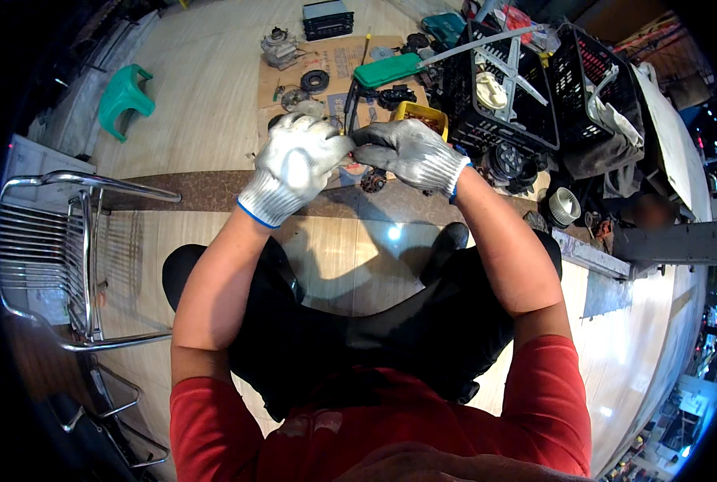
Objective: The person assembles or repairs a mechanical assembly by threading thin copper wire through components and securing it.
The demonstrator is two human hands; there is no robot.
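Observation:
My left hand (pixel 294 165), in a whitish knit work glove with a blue cuff, is raised in front of me with its fingers curled closed. My right hand (pixel 413 153), gloved the same way with grey-coated fingers, meets it from the right, thumb and fingers pinched together. Whatever sits between the fingertips is too small and covered to name. Just beyond my right hand is a yellow container (pixel 445 126) with reddish-brown bits in it. Below the fingertips a small round dark part with copper colour (pixel 373 180) lies on the floor.
Flattened cardboard (pixel 338 58) bears a metal housing (pixel 280 50), a black ring (pixel 315 81) and other parts. Black crates (pixel 539 128) stand at right, near a white fan wheel (pixel 564 206). A green tool-like piece (pixel 387 71) lies ahead. At left are a green stool (pixel 126 100) and a metal chair (pixel 85 265).

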